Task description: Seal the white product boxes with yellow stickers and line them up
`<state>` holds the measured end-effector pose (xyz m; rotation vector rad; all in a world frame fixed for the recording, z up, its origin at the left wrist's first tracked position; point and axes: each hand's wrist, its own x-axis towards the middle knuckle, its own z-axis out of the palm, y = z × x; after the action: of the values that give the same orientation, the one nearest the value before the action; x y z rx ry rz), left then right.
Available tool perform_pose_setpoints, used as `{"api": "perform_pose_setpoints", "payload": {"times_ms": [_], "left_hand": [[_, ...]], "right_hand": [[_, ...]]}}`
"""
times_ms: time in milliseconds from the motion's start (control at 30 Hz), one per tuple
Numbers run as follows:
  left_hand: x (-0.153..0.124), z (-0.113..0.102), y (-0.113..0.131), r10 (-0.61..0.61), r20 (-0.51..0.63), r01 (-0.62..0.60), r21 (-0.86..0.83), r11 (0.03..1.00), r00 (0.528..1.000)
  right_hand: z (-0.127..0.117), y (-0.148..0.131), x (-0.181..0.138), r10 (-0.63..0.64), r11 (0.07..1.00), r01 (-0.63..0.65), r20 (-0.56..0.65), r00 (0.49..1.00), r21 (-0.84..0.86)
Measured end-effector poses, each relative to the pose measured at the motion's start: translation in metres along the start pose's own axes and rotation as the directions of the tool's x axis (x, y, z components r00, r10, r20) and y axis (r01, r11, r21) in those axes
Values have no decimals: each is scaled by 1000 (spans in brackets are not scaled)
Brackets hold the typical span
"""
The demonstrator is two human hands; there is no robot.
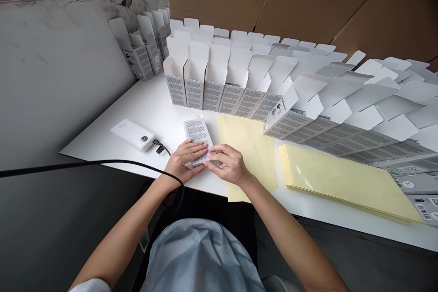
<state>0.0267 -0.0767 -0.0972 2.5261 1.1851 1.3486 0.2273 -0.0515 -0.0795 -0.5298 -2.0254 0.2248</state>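
The left hand (186, 160) and right hand (228, 164) both grip a printed white box (197, 134), pressing it down on the table (153, 105) to steady it.

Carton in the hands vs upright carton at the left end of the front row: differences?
The carton in the hands lies flat on the white table, while the upright carton stands on end. The upright carton's top flaps stand open; the other's flaps are mostly hidden. The left hand and right hand cover the carton in the hands, but no hand touches the upright carton. Both are white cartons with grey printed text panels.
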Motion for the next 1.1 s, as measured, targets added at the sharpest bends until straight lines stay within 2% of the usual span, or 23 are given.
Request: {"api": "perform_pose_setpoints", "payload": {"times_ms": [167,333,433,533,600,700,933,1100], "left_hand": [[0,0,0,28,-17,-28,8,1000,999],[1,-2,1,-6,13,7,-19,1000,1000],[1,-3,1,-6,11,6,-30,1000,1000],[2,-3,2,4,-2,-4,-27,1000,1000],[3,-3,3,5,-14,-5,-5,1000,1000],[4,-2,5,17,-34,-16,32,999,999],[2,0,4,22,-62,-20,23,1000,998],[2,0,3,22,-42,-21,20,1000,999]], "right_hand": [[6,-1,5,13,1000,-14,-38,999,-25],[-2,1,5,46,997,-51,80,996,64],[-8,1,3,158,964,-187,162,974,190],[-8,-4,4,340,855,-394,210,917,338],[-2,-10,7,446,798,-482,185,876,361],[9,-19,10,536,792,-535,86,840,294],[22,-31,9,551,820,-533,-31,834,210],[20,-28,7,540,817,-527,9,842,234]]}}
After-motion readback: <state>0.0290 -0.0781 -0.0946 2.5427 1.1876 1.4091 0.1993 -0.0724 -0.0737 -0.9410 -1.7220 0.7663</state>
